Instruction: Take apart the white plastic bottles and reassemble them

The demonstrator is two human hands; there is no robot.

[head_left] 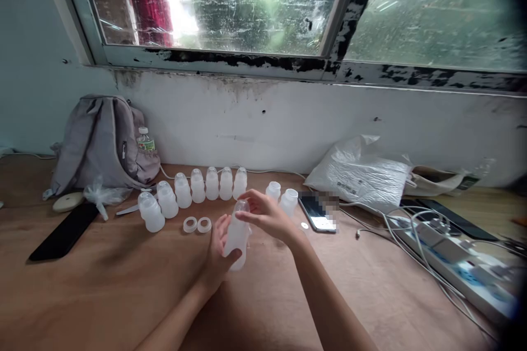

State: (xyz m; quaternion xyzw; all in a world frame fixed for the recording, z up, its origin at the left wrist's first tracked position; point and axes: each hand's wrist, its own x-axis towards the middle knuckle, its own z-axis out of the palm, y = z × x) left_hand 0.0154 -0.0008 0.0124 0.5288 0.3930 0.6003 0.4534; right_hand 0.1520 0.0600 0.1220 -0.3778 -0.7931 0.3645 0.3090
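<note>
My left hand [214, 259] is wrapped around the body of a frosted white baby bottle [236, 244], which tilts slightly over the table. At its top, the fingers of my right hand [269, 216] are closed around the clear cap [242, 206]. Behind it, several similar capped bottles [197, 186] stand in a curved row. Two white rings [185, 225] lie flat to the left of my hands. Beyond my right hand are an uncapped bottle [273, 191] and a second one [289, 201], partly hidden. A small white disc [304, 225] lies nearby.
A phone [315, 214] and a silver-white plastic package [358, 175] sit to the right. Cables trail across a power strip [457, 269] at the right edge. On the left are a grey backpack [99, 142], a clear plastic bag [109, 194] and a black flat object [63, 233].
</note>
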